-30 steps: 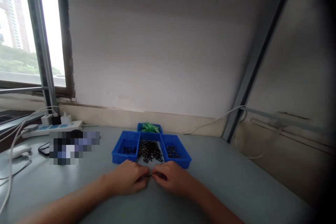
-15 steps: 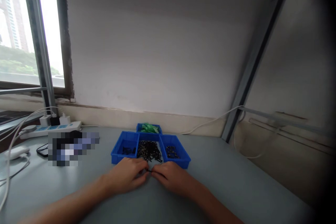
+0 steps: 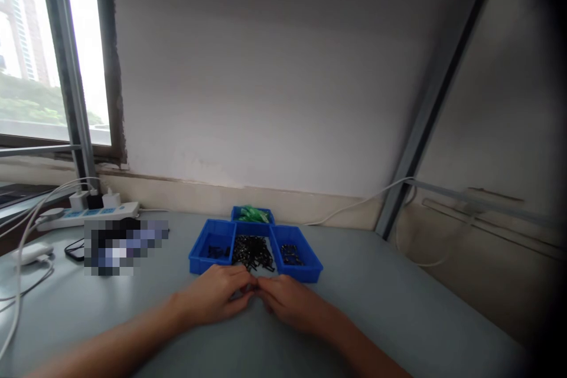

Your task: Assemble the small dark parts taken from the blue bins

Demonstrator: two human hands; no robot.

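Observation:
My left hand and my right hand rest on the grey table, fingertips pinched together at the middle over a tiny dark part that I cannot make out. Just beyond them stand three blue bins side by side: the left bin with a few dark pieces, the middle bin heaped with small black parts, and the right bin with some dark parts. A fourth blue bin behind them holds green pieces.
A white power strip with plugs and cables lies at the back left under the window. A blurred-out object and a white charger sit on the left. A slanted metal post rises at the right.
Both hands have crept slightly forward toward the bins and closer together; the pinch at the fingertips persists.

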